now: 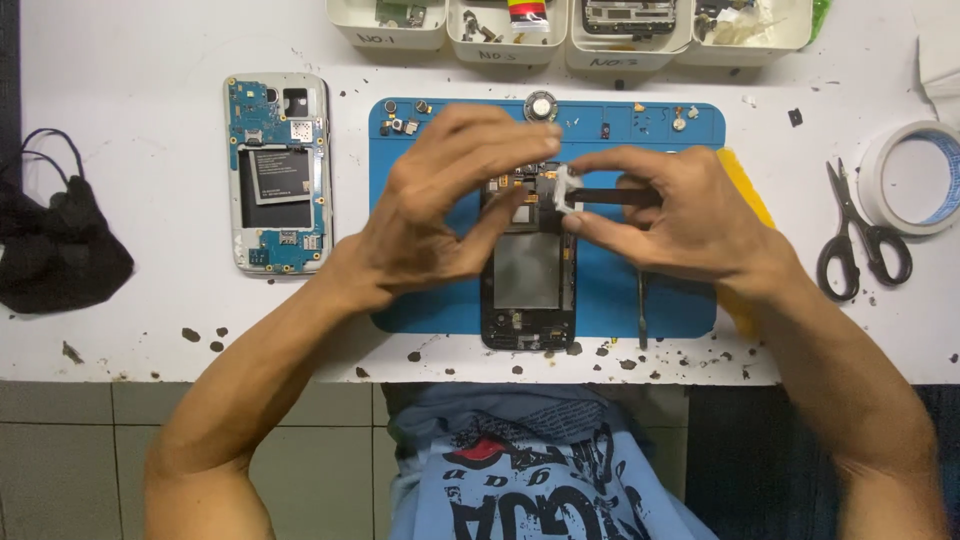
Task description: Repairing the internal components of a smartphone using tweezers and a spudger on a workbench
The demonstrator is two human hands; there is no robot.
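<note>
Phone frame point(527, 268) flat on blue mat point(680, 290) | left hand point(450, 200) pinches its top edge | right hand point(670, 215) grips dark tool point(615, 197) with a white bit — slip could gouge it, or knock loose screws point(680, 122) away

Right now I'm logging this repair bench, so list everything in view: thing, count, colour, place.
work mat: 1, blue, table centre
phone frame: 1, black, on mat
opened phone: 1, white rim, blue board, left of mat
parts trays: 4, white, top edge
scissors: 1, black, right
tape roll: 1, white and blue, far right
cloth mask: 1, black, far left
small white piece: 1, between fingertips
left hand: over frame
right hand: pinching white piece
</note>
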